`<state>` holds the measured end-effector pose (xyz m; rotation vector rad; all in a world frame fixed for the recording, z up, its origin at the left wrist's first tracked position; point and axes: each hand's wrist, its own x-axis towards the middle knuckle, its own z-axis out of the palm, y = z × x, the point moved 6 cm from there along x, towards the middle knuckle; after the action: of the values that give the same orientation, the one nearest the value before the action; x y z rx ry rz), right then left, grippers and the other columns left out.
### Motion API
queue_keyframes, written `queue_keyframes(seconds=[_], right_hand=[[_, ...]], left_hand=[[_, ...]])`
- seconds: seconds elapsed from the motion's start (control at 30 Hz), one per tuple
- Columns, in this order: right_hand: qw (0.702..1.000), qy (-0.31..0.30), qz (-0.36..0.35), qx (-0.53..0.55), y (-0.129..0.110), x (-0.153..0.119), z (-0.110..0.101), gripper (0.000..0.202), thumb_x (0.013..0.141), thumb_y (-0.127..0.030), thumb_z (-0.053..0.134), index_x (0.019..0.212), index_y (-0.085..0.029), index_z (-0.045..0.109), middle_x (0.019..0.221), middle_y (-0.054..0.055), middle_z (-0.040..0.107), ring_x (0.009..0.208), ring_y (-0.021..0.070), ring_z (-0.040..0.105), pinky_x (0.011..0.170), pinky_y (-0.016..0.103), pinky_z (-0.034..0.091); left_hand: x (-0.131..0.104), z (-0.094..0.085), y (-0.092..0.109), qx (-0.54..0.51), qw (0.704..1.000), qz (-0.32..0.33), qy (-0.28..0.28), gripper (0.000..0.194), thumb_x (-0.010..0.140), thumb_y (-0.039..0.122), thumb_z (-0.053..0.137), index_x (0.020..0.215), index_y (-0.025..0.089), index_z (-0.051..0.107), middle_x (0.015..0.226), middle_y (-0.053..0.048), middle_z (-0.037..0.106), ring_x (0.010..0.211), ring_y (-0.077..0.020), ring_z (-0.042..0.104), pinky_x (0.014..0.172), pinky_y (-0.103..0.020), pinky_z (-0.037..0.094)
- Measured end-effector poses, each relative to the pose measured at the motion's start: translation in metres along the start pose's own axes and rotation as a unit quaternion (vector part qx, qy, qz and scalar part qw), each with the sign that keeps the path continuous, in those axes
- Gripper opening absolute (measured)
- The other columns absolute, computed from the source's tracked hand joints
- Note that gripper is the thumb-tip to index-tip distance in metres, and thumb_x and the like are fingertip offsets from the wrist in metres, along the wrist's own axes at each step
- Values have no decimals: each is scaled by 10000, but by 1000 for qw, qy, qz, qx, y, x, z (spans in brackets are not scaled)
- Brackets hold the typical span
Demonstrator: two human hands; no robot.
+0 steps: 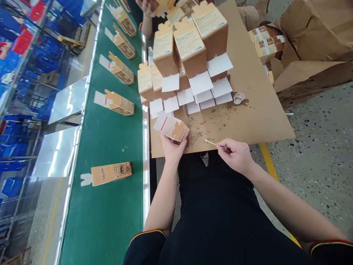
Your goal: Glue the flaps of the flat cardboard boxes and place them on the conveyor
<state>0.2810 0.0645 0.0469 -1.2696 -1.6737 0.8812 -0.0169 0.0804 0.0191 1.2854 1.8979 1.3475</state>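
Note:
A small tan box (178, 131) with a raised white flap and a red strip on it is gripped by my left hand (173, 147), over the near edge of the cardboard-topped table (256, 117). To its right, my right hand (234, 152) pinches a thin cotton swab (210, 142), its white tip pointing left toward the box but apart from it. Stacked tan boxes (190, 48) with white flaps sticking out stand beyond my hands. Beside them lies a small clear round dish (238, 98), with dark wet spots around it.
On the left runs a green conveyor belt (110, 213) carrying several tan boxes, the nearest one (111, 173) lying flat. Another person's hand (149, 8) shows behind the stack. Large brown paper-wrapped cartons (317, 33) sit at the upper right.

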Motion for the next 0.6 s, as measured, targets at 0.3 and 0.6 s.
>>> queue_keyframes(seconds=[0.3, 0.6], right_hand=[[999, 36, -15, 28, 9, 3, -23, 316, 1057, -482, 737, 837, -256, 757, 589, -22, 581, 479, 141, 519, 485, 296, 455], [997, 74, -18, -9, 26, 0, -58, 270, 1030, -427, 770, 837, -239, 792, 581, 9, 642, 471, 163, 595, 477, 297, 488]], left_hand=[[88, -175, -61, 42, 959, -79, 269, 853, 735, 214, 882, 1431, 226, 388, 1574, -229, 613, 1487, -316, 665, 1245, -524, 565], [31, -135, -48, 129, 941, -31, 310, 1019, 769, 210, 898, 1654, 183, 392, 1722, -269, 428, 1736, -385, 335, 1440, -570, 242]])
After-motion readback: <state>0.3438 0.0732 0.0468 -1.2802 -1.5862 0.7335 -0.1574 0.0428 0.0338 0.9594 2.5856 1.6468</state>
